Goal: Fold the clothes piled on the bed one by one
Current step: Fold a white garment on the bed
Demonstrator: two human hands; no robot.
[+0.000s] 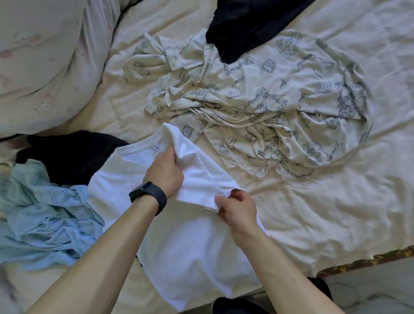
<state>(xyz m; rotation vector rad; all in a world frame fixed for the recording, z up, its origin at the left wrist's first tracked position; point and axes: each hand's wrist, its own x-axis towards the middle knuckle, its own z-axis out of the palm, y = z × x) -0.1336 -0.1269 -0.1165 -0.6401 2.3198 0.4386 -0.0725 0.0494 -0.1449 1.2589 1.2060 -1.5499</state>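
My left hand (165, 172) and right hand (237, 209) pinch the white T-shirt (192, 255) sleeve, mid-fold. Early, I'd say: printed dress (268, 99) beyond it and blue knit (40, 217) left of it not yet folded.

Pale pillow (35, 49), faint pink print, at 10 o'clock. Black cord (125, 9) along its edge, 11 o'clock; ends not visible. Dark floral mattress edging (377, 257) at 4 o'clock. Grey floor (390, 280) beyond edging, pale cable (344, 291) looped on it.
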